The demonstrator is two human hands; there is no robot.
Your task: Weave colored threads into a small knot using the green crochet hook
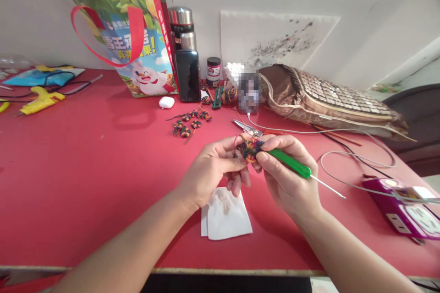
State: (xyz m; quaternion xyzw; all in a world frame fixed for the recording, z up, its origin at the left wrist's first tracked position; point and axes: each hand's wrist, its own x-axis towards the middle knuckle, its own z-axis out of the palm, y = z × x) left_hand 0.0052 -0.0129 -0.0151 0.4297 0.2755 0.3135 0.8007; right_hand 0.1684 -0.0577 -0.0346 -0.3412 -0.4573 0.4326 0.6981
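Note:
A small multicoloured crochet piece (250,149) is held up between my two hands above the red table. My left hand (220,160) pinches its left side, with a strand of yarn running by the forefinger. My right hand (292,169) grips a crochet hook (290,163) by its green handle, the thin metal shaft pointing down to the right. The thumb and forefinger of that hand also touch the crochet piece. Several small crocheted flowers (185,132) lie beyond my left hand. Scissors (248,127) rest just behind my hands, partly hidden by them.
Folded white paper (229,219) lies below my hands. Behind stand a phone (187,75), a yarn ball (228,96), a steel flask (182,27) and a large printed bag (137,55). A yellow glue gun (43,100) lies left; a purple box (395,206) and white cable sit right.

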